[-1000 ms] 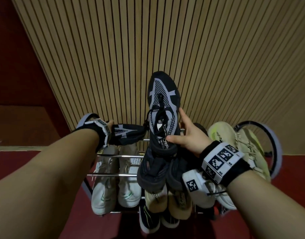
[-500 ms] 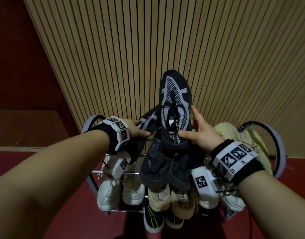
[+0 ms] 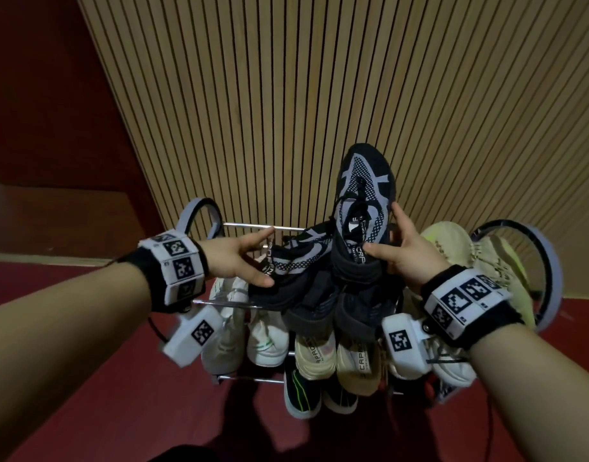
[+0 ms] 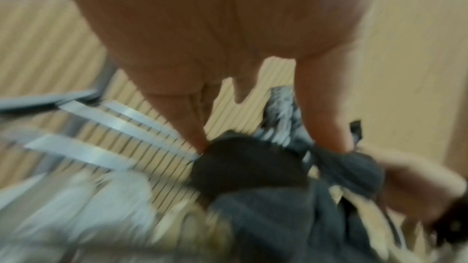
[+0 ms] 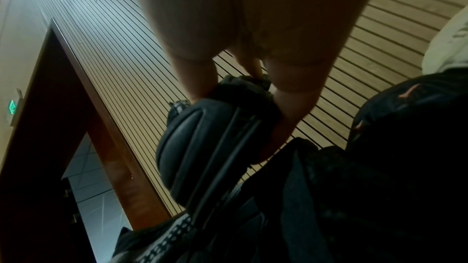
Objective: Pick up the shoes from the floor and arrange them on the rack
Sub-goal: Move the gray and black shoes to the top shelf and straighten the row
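Two matching black-and-grey knit shoes are held above the top tier of the metal rack point(image 3: 250, 225). My right hand point(image 3: 386, 233) grips the upright shoe point(image 3: 364, 195) at its heel, toe pointing up along the slatted wall; the right wrist view shows its sole point(image 5: 215, 137) between thumb and fingers. My left hand point(image 3: 265, 258) grips the tilted shoe point(image 3: 296, 261) by its heel end, thumb below and fingers above. That shoe leans with its toe against the upright one. In the blurred left wrist view, the fingers point(image 4: 187, 127) close round the dark shoe point(image 4: 248, 167).
Dark grey shoes point(image 3: 319, 305) sit just under the held pair. White sneakers point(image 3: 233, 328) fill the left side, cream shoes point(image 3: 314, 351) the lower middle, pale yellow-green sneakers point(image 3: 453, 248) the right. A slatted wooden wall point(image 3: 319, 95) stands right behind; red floor point(image 3: 120, 411) around.
My left hand has carried its shoe rightward until its toe meets the upright shoe. The right hand has kept its hold on the upright shoe with little movement.
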`<state>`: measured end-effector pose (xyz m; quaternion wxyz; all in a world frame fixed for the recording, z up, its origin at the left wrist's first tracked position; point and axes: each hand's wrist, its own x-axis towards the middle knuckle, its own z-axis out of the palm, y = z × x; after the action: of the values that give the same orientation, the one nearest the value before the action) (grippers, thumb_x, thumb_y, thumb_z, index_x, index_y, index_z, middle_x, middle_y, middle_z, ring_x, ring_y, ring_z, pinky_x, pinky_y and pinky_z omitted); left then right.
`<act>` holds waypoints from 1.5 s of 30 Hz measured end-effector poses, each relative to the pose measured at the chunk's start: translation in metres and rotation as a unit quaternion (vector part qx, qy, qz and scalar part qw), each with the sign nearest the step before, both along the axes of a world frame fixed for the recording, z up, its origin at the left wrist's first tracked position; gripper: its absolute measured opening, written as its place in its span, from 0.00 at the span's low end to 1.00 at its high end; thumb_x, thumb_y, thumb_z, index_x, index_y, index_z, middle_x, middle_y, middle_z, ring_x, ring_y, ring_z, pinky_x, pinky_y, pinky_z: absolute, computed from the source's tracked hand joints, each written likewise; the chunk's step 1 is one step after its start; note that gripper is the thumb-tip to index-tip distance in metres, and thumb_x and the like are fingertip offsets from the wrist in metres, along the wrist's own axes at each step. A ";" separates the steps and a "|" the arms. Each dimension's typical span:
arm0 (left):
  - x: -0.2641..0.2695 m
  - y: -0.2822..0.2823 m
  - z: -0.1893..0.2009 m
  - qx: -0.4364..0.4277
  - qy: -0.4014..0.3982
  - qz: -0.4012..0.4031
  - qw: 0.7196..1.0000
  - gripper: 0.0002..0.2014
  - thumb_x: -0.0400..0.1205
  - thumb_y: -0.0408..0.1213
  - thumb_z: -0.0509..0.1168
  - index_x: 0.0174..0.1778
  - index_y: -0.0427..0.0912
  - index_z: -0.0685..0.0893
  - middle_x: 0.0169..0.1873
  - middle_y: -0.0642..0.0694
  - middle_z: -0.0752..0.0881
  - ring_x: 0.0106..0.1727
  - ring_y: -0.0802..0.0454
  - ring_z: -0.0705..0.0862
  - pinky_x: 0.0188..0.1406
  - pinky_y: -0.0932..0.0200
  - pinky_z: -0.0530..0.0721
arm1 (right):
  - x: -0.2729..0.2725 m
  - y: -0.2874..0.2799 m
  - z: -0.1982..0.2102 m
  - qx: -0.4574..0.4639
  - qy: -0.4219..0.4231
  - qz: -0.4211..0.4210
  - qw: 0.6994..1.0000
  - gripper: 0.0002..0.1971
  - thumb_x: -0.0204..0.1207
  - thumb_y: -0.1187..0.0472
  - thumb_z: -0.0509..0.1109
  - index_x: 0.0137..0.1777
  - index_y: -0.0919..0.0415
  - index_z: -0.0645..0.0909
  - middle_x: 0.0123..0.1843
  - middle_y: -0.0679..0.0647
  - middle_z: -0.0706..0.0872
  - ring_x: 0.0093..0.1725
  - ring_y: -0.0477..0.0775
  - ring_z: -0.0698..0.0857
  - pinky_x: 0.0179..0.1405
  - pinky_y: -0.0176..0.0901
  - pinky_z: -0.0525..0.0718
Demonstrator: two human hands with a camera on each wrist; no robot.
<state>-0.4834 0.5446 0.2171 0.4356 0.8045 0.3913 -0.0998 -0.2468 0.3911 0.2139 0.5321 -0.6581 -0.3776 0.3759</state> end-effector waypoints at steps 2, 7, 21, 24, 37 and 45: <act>-0.007 -0.003 -0.018 -0.014 -0.018 0.010 1.000 0.47 0.72 0.41 0.75 0.81 0.58 0.52 0.75 0.57 0.66 0.77 0.56 0.62 0.77 0.57 0.58 | -0.005 0.002 -0.003 0.003 0.013 -0.008 1.000 0.47 0.74 0.75 0.68 0.83 0.48 0.45 0.62 0.53 0.78 0.52 0.45 0.81 0.50 0.40 0.82; -0.003 -0.012 -0.052 -0.047 -0.049 0.058 0.996 0.35 0.61 0.53 0.80 0.63 0.58 0.76 0.65 0.54 0.79 0.65 0.52 0.78 0.69 0.53 0.75 | -0.017 0.005 -0.012 0.003 0.028 -0.042 0.999 0.47 0.73 0.74 0.70 0.84 0.48 0.47 0.61 0.46 0.77 0.63 0.50 0.79 0.65 0.54 0.78; -0.014 -0.012 -0.049 -0.001 -0.177 0.109 0.978 0.55 0.67 0.37 0.79 0.82 0.53 0.47 0.61 0.56 0.78 0.62 0.55 0.78 0.66 0.61 0.73 | -0.034 0.006 -0.002 0.022 0.000 -0.066 0.998 0.46 0.73 0.71 0.71 0.84 0.50 0.48 0.75 0.53 0.73 0.68 0.52 0.76 0.63 0.47 0.77; -0.035 -0.008 -0.056 0.095 -0.181 0.172 0.964 0.53 0.61 0.44 0.81 0.78 0.48 0.58 0.65 0.49 0.77 0.66 0.50 0.77 0.68 0.55 0.75 | -0.048 0.017 -0.003 0.027 0.003 -0.046 0.999 0.46 0.74 0.71 0.71 0.83 0.49 0.47 0.71 0.48 0.72 0.68 0.51 0.75 0.68 0.51 0.75; -0.070 -0.032 -0.067 0.274 0.071 0.065 0.957 0.52 0.73 0.69 0.59 0.81 0.52 0.34 0.83 0.44 0.47 0.77 0.43 0.68 0.69 0.49 0.75 | -0.103 0.038 -0.009 0.014 0.038 -0.017 0.999 0.45 0.74 0.72 0.70 0.83 0.47 0.47 0.56 0.44 0.79 0.65 0.54 0.79 0.70 0.60 0.76; -0.098 -0.032 -0.068 0.301 0.044 -0.013 0.953 0.43 0.81 0.57 0.57 0.79 0.59 0.30 0.81 0.47 0.31 0.67 0.43 0.79 0.58 0.49 0.83 | -0.145 0.049 -0.016 0.018 0.063 -0.026 0.997 0.44 0.74 0.74 0.69 0.83 0.50 0.49 0.74 0.58 0.73 0.69 0.59 0.78 0.70 0.62 0.76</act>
<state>-0.5815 0.5127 0.1495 0.1544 0.8980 0.4117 -0.0188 -0.3915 0.4405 0.1977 0.5763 -0.6325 -0.3330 0.3962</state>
